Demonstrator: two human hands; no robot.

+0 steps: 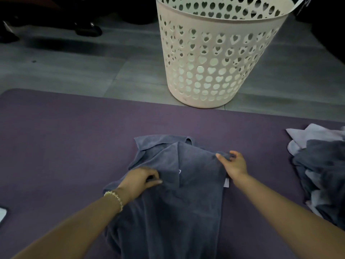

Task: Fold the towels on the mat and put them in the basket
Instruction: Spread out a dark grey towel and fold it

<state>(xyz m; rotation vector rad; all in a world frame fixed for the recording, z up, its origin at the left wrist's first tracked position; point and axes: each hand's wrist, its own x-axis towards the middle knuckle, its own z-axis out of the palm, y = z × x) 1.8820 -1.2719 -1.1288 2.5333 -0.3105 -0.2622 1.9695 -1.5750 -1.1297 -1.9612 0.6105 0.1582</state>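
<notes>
A dark grey towel (190, 165) lies partly folded in the middle of the purple mat (65, 137), its near end running toward me. My left hand (141, 179) pinches a fold of it on the left side. My right hand (233, 165) pinches the towel's right far corner between thumb and fingers. A cream basket (214, 58) with heart-shaped holes stands on the floor just past the mat's far edge. At the mat's right edge sits a heap of grey and pale towels (321, 169).
Grey floor tiles (74, 68) lie beyond the mat. Dark furniture legs (87, 28) stand at the far left. A phone-like flat object (2, 215) shows at the left edge of the mat.
</notes>
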